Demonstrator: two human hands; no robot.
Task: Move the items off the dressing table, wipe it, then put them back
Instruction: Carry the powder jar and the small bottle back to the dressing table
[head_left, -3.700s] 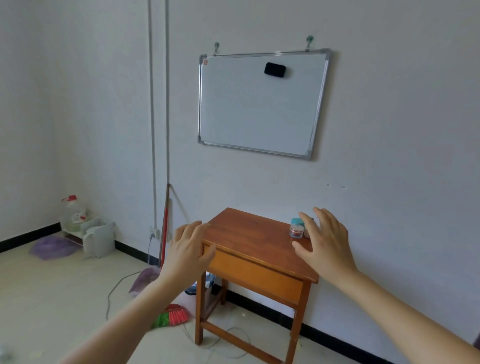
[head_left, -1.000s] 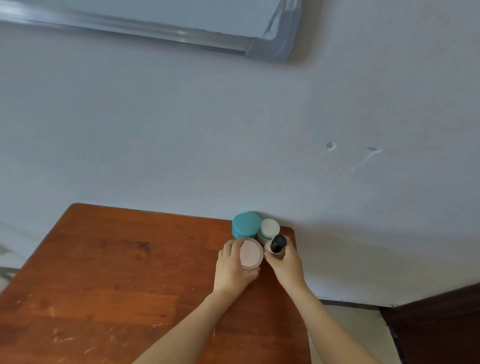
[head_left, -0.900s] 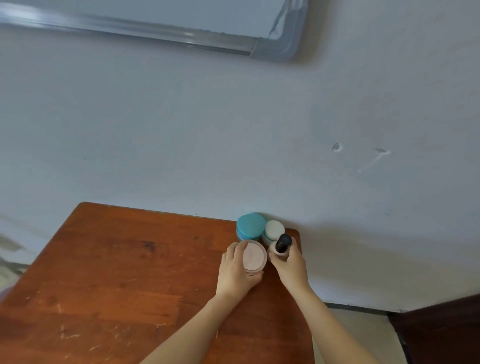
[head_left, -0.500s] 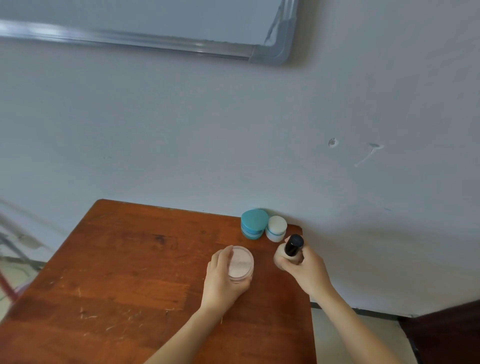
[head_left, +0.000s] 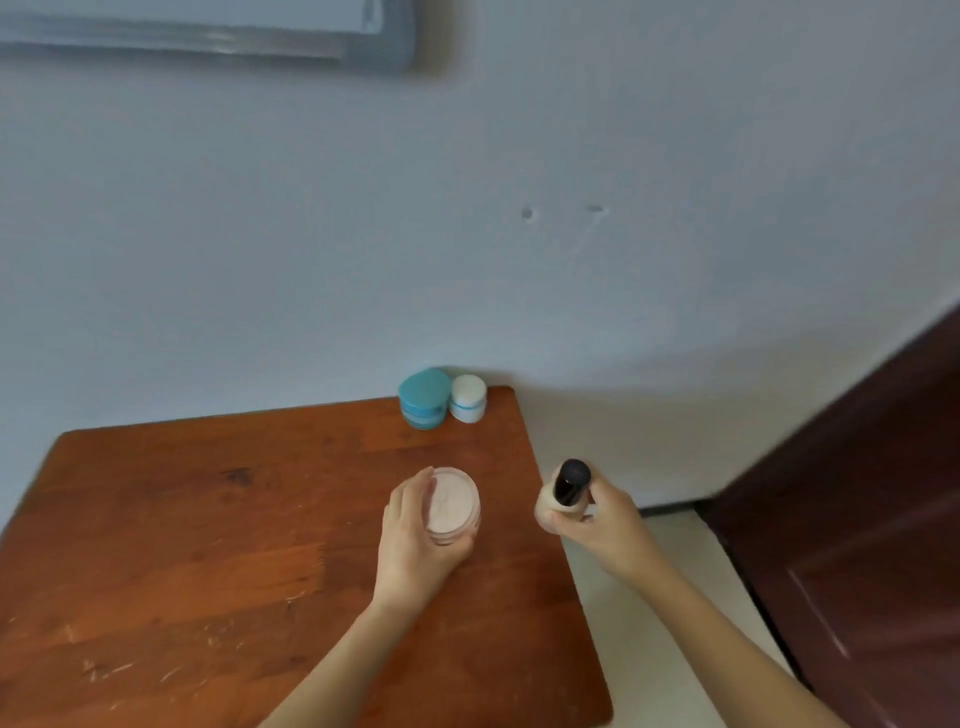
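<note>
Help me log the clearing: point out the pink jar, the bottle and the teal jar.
pink jar (head_left: 453, 500), head view, on its lid.
bottle (head_left: 570, 482), head view, on its black cap.
teal jar (head_left: 423, 391), head view, on its lid.

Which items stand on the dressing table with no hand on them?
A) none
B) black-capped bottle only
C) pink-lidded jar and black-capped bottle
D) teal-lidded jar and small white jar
D: the teal-lidded jar and small white jar stand untouched on the dressing table; the left hand grips the pink-lidded jar, the right hand the black-capped bottle.
</note>
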